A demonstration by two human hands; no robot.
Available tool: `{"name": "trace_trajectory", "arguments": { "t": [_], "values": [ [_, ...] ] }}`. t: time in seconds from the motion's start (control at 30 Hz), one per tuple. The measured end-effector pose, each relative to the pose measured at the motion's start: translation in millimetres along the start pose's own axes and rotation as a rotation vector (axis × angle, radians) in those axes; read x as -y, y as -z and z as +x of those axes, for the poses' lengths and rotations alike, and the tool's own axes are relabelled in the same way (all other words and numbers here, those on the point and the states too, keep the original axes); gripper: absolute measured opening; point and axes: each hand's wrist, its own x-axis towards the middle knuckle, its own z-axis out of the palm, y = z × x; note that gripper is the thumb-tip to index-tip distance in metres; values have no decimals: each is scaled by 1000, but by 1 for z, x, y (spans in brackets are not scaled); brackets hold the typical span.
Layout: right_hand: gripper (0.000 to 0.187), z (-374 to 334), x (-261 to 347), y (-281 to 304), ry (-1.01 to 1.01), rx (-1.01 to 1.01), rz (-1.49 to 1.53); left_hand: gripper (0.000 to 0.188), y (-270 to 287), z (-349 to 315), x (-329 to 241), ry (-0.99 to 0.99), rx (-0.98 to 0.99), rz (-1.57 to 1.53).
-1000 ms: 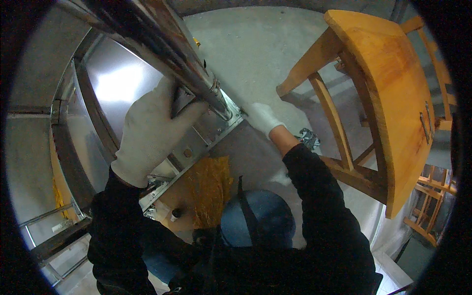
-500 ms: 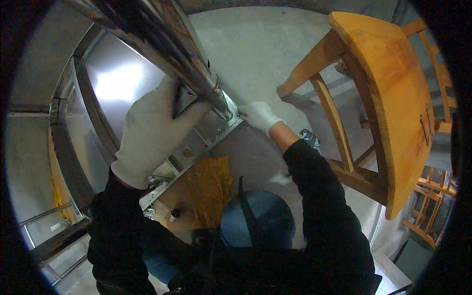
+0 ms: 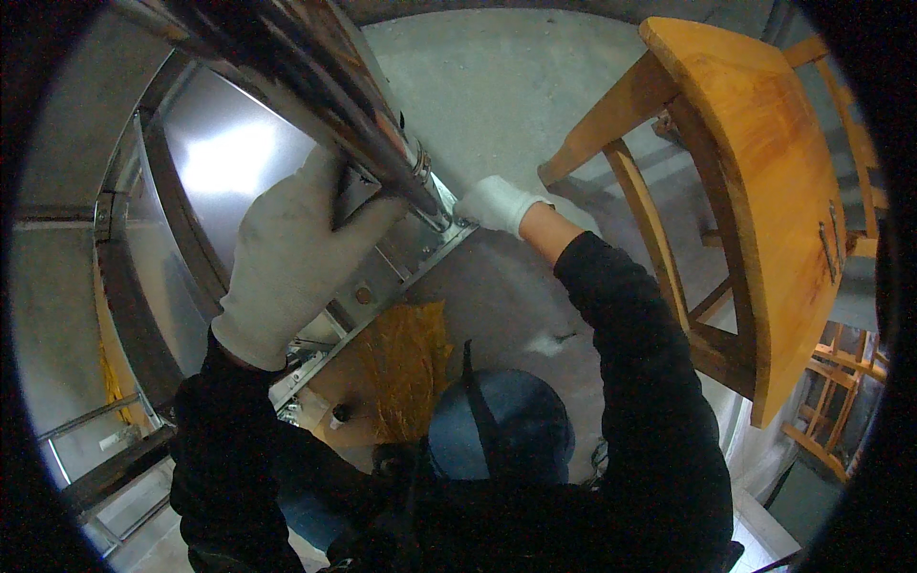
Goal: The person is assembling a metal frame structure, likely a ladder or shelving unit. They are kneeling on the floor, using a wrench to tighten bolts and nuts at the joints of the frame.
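My left hand (image 3: 287, 258), in a white glove, is wrapped around a shiny metal tube (image 3: 353, 124) that runs from the upper left down to the middle. Under the tube lies a flat steel rail (image 3: 382, 286) with holes and bolts. My right hand (image 3: 492, 202), also in a white glove, is closed on the far end of that rail, just beside the tube's tip. Both sleeves are black. What the right fingers pinch is hidden.
A wooden stool (image 3: 755, 191) lies tipped at the right, its legs toward my right arm. A polished steel panel (image 3: 220, 162) fills the left. A yellow-brown sheet (image 3: 406, 368) and a blue cap (image 3: 501, 435) sit low in the middle, over a grey concrete floor (image 3: 497, 86).
My right hand has crept a little up and left along the rail's end. My left hand keeps its hold on the tube, barely shifted.
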Motion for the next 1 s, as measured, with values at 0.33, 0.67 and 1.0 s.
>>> {"name": "trace_trajectory", "arguments": {
  "t": [0.33,0.67,1.0],
  "values": [
    [21,-8,6,3,56,-87,-76,41,-2,1,3,-23,-5,3],
    [24,-1,12,17,0,67,-27,41,2,1,-2,19,16,-23],
    [26,-14,14,-1,58,52,-146,45,-1,1,2,2,5,18]
  ]
}}
